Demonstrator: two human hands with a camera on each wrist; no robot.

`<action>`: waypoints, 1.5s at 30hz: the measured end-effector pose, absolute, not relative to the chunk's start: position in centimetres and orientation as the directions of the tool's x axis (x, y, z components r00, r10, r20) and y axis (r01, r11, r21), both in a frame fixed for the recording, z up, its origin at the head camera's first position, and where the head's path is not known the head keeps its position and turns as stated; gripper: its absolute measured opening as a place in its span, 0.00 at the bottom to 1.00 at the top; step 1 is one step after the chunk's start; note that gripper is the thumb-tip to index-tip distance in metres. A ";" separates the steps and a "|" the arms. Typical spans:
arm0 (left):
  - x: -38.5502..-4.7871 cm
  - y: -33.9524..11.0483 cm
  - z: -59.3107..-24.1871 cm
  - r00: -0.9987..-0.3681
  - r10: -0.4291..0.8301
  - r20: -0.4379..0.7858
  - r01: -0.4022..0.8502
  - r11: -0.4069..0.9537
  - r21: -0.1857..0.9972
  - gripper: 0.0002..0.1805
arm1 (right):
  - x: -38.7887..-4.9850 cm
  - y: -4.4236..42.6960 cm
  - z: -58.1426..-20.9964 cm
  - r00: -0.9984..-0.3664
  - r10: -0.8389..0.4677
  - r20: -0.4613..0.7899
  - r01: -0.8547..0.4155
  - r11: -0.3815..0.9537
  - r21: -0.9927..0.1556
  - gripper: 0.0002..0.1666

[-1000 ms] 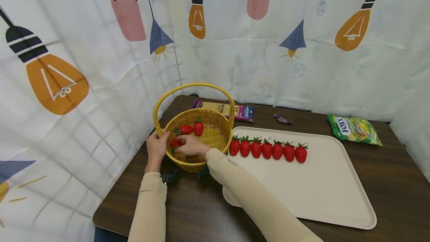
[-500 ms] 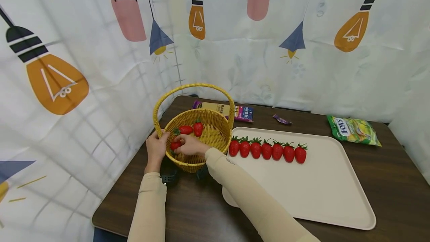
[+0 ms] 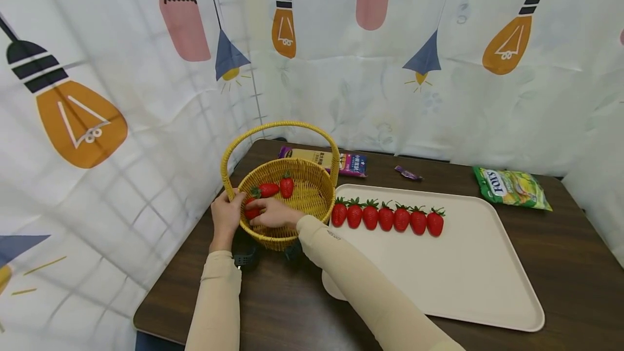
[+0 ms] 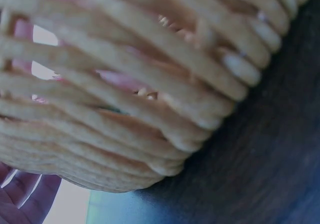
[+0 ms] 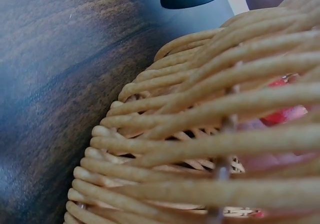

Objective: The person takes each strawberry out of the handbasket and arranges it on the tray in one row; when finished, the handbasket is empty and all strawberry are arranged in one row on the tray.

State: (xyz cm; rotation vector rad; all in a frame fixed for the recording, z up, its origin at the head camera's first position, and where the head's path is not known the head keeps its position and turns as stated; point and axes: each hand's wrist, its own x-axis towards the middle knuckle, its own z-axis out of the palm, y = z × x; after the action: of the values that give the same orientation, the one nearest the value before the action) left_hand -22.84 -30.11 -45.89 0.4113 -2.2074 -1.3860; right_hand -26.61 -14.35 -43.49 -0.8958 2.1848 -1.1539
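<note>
A yellow wicker basket (image 3: 312, 194) with a tall hoop handle stands at the table's left. My left hand (image 3: 226, 215) grips its left rim by the handle's foot; in the left wrist view its fingers (image 4: 30, 199) show below the woven wall. Inside the basket, my right hand (image 3: 275, 214) holds a red strawberry (image 3: 252, 213) against the left inner side, its fingers partly covering the fruit. Just behind it lie a strawberry on its side (image 3: 269, 189) and another with its leaves up (image 3: 286, 187). Through the weave, the right wrist view shows red fruit (image 5: 287, 111).
Right of the basket, a cream tray (image 3: 468, 275) carries a row of several strawberries (image 3: 370, 218) along its back. Behind are a long snack packet (image 3: 353, 164), a small purple wrapped candy (image 3: 408, 173) and a green candy bag (image 3: 512, 188). A patterned curtain (image 3: 331, 91) hangs behind the table.
My right hand has shifted slightly left within the basket, and the strawberry under its fingers has turned, its lower leaves no longer showing. My left hand keeps its grip on the rim.
</note>
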 end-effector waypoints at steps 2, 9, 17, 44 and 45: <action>-22.8 -30.1 -46.0 -0.828 -0.501 0.253 0.008 0.440 0.898 0.11 | -26.5 -14.3 -43.5 -0.666 -0.737 -0.117 -0.299 0.407 -0.863 0.24; -22.6 -30.1 -46.2 -0.819 -0.514 0.255 0.004 0.439 0.898 0.10 | -26.2 -14.3 -43.6 -0.764 -0.641 -0.073 -0.254 0.403 -0.879 0.05; -22.7 -30.1 -46.2 -0.822 -0.513 0.245 0.000 0.431 0.902 0.11 | -26.1 -14.1 -43.5 -0.841 -0.536 -0.075 -0.216 0.460 -0.861 0.09; -23.0 -30.2 -46.1 -0.817 -0.506 0.277 0.047 0.420 0.906 0.09 | -26.1 -13.5 -43.3 -0.772 -0.617 -0.151 -0.285 0.549 -0.786 0.17; -23.0 -30.2 -46.1 -0.817 -0.506 0.277 0.049 0.418 0.907 0.09 | -26.1 -13.5 -43.3 -0.764 -0.626 -0.155 -0.289 0.548 -0.785 0.19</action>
State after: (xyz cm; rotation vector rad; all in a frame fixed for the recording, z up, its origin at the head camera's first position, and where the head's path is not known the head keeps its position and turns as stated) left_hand -22.97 -30.22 -46.13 0.3862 -2.1566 -1.4041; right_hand -26.06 -13.50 -43.26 -0.7440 2.3671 -1.0895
